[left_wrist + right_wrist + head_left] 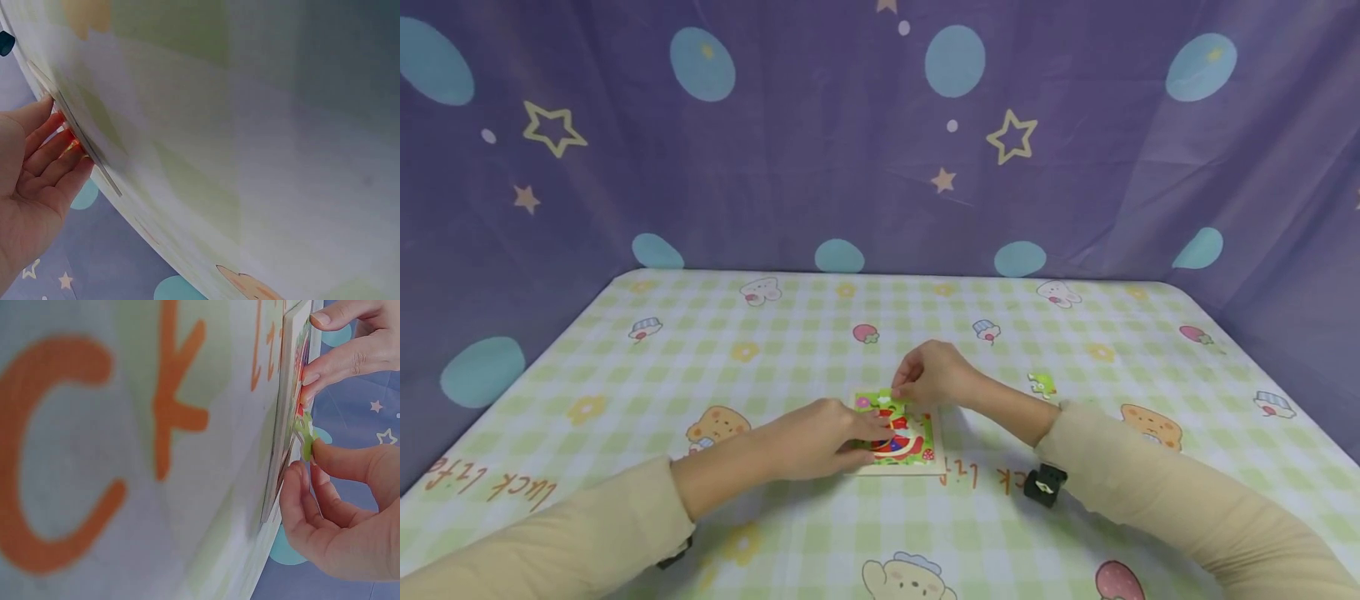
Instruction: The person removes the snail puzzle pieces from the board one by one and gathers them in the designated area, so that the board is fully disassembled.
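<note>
A small square jigsaw puzzle in a pale wooden tray [898, 470] lies mid-table, with a red figure on a green ground. My left hand [820, 437] reaches over its left side, fingertips on the picture and thumb near the front edge. From the back, my right hand [934, 373] pinches a green puzzle piece [305, 436] between thumb and fingers. That piece stands tilted close over the tray's upper part in the right wrist view. My left fingers hide part of the picture. In the left wrist view, the left fingertips [86, 164] reach the tray's far side.
A loose green puzzle piece [1042, 384] lies to the right, beyond my right forearm. Under everything spreads a green-and-white checked tablecloth [820, 533] with printed cartoons and lettering. A purple curtain [820, 150] hangs behind the table. A black wrist device [1045, 484] sits at my right cuff.
</note>
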A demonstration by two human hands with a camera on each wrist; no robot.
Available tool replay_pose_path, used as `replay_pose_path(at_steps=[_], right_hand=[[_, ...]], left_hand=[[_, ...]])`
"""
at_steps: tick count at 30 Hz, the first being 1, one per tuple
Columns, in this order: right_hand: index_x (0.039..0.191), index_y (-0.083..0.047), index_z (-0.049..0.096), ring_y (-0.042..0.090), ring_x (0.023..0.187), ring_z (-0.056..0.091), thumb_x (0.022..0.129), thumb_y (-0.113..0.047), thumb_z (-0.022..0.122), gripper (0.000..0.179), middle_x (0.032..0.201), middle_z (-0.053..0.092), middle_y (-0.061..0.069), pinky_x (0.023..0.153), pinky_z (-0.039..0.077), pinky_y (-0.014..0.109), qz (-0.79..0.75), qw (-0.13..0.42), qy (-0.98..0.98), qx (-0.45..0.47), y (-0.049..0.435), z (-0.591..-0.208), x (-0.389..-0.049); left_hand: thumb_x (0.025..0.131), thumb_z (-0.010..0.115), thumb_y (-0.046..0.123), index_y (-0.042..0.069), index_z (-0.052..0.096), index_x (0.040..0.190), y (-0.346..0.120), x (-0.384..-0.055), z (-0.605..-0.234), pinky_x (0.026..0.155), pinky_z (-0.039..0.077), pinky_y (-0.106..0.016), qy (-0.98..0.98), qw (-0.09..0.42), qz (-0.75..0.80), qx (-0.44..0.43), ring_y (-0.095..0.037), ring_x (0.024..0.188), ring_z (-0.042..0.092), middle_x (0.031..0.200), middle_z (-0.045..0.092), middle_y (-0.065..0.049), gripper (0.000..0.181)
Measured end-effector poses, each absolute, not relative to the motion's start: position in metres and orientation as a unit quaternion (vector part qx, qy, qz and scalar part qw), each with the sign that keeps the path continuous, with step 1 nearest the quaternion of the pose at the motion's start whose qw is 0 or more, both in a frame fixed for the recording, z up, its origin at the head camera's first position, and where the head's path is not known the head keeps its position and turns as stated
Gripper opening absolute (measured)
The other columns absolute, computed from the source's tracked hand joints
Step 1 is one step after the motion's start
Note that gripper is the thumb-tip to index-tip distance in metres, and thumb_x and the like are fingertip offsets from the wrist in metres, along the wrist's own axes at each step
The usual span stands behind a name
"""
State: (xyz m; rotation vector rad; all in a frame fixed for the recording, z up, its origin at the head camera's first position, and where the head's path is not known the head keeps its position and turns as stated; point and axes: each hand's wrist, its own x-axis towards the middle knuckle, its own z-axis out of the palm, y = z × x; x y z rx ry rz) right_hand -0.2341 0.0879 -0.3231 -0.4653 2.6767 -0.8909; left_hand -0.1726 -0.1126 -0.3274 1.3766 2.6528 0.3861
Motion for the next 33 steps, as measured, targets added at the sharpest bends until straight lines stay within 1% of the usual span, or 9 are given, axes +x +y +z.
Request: replay_pose_path(at_steps=[2,4,7,11,15,19,21,25,33], right_hand=[[0.078,-0.011,0.073,0.007,0.066,0.059,0.082,-0.016,0.076,0.007,0.074,0.071,0.000,0.060,0.047,0.016,-0.318,0.146,0.924,-0.153,0.087,-0.323,-0.234],[0.078,-0.011,0.073,0.007,0.063,0.058,0.082,-0.015,0.076,0.006,0.073,0.071,0.001,0.058,0.048,0.016,-0.334,0.155,0.919,-0.141,0.086,-0.323,-0.234],[0.080,-0.009,0.073,0.007,0.058,0.059,0.082,-0.013,0.076,0.005,0.072,0.070,0.002,0.055,0.050,0.017,-0.358,0.168,0.910,-0.126,0.085,-0.323,-0.233],[0.084,-0.008,0.074,0.007,0.056,0.062,0.081,-0.012,0.077,0.005,0.074,0.072,0.003,0.055,0.052,0.018,-0.376,0.176,0.902,-0.123,0.085,-0.322,-0.232],[0.084,-0.007,0.076,0.008,0.058,0.066,0.079,-0.012,0.078,0.007,0.075,0.075,0.005,0.057,0.054,0.020,-0.396,0.142,0.898,-0.133,0.089,-0.319,-0.234],[0.086,-0.005,0.077,0.014,0.061,0.071,0.080,-0.010,0.077,0.008,0.079,0.076,0.010,0.063,0.060,0.031,-0.434,0.104,0.885,-0.134,0.096,-0.310,-0.239],[0.087,-0.003,0.076,0.015,0.062,0.072,0.081,-0.009,0.076,0.009,0.082,0.076,0.012,0.067,0.061,0.035,-0.448,0.103,0.878,-0.132,0.100,-0.305,-0.240],[0.089,-0.001,0.075,0.013,0.062,0.071,0.081,-0.008,0.075,0.010,0.084,0.076,0.013,0.070,0.061,0.037,-0.461,0.113,0.872,-0.123,0.108,-0.303,-0.241],[0.090,0.003,0.074,0.012,0.062,0.070,0.080,-0.006,0.076,0.013,0.075,0.075,0.009,0.071,0.062,0.036,-0.457,0.122,0.875,-0.105,0.131,-0.309,-0.244]], left_hand=[[0.093,0.063,0.021,0.011,0.064,0.126,-0.113,-0.173,-0.328,0.090,0.057,-0.025,0.877,0.060,0.126,0.459,-0.015,0.109,0.068,0.125,0.068,-0.002,0.034],[0.093,0.063,0.021,0.011,0.065,0.126,-0.112,-0.173,-0.329,0.085,0.057,-0.022,0.877,0.060,0.127,0.459,-0.011,0.100,0.070,0.124,0.068,-0.001,0.034],[0.093,0.064,0.021,0.011,0.065,0.125,-0.113,-0.173,-0.329,0.084,0.057,-0.021,0.877,0.057,0.128,0.460,-0.010,0.099,0.070,0.123,0.068,-0.001,0.034],[0.092,0.064,0.020,0.010,0.065,0.125,-0.112,-0.173,-0.328,0.088,0.057,-0.025,0.875,0.056,0.133,0.462,-0.014,0.108,0.068,0.123,0.068,-0.002,0.034],[0.092,0.064,0.019,0.010,0.065,0.125,-0.113,-0.173,-0.328,0.089,0.057,-0.026,0.874,0.060,0.138,0.462,-0.015,0.109,0.068,0.123,0.069,-0.002,0.033],[0.092,0.064,0.019,0.011,0.066,0.124,-0.114,-0.173,-0.328,0.088,0.058,-0.025,0.874,0.058,0.139,0.461,-0.015,0.107,0.069,0.123,0.069,-0.002,0.033],[0.092,0.064,0.019,0.011,0.065,0.125,-0.114,-0.173,-0.327,0.088,0.058,-0.026,0.875,0.056,0.139,0.461,-0.015,0.107,0.069,0.124,0.068,-0.004,0.033],[0.092,0.064,0.018,0.010,0.065,0.125,-0.114,-0.173,-0.327,0.090,0.057,-0.028,0.874,0.055,0.140,0.462,-0.018,0.110,0.068,0.124,0.068,-0.005,0.033],[0.092,0.064,0.019,0.011,0.065,0.125,-0.112,-0.174,-0.329,0.090,0.057,-0.028,0.875,0.054,0.133,0.462,-0.017,0.110,0.068,0.124,0.068,-0.004,0.034]])
